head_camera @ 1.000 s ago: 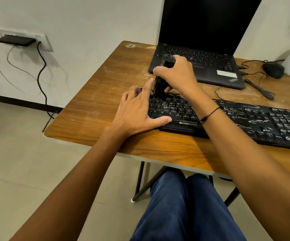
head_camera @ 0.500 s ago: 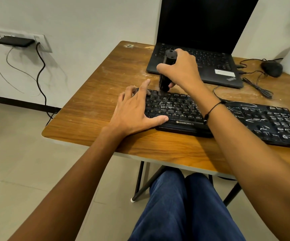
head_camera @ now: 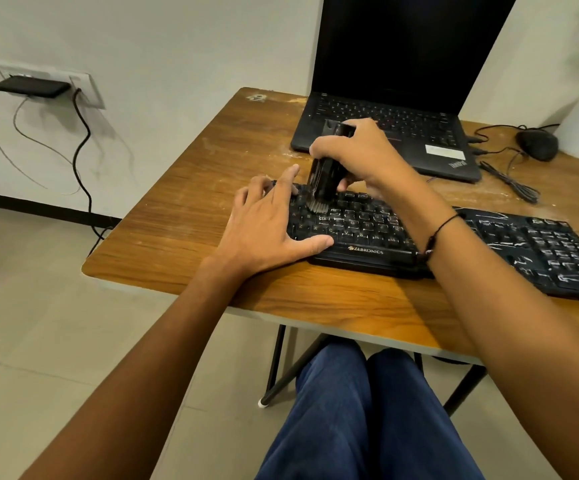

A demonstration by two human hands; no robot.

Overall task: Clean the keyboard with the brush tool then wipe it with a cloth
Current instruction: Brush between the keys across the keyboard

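gripping brush tool (head_camera: 324, 174) over keyboard (head_camera: 367, 226)

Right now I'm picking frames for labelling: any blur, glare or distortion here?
Head view: mostly sharp; slight motion blur on the brush tool in the right hand; wide-angle bending at the table edges; soft shadows; no glare on the keyboard.

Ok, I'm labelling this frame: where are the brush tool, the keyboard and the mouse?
brush tool (head_camera: 323, 180): head view, black body.
keyboard (head_camera: 366, 251): head view, front edge logo.
mouse (head_camera: 537, 144): head view, top shell.
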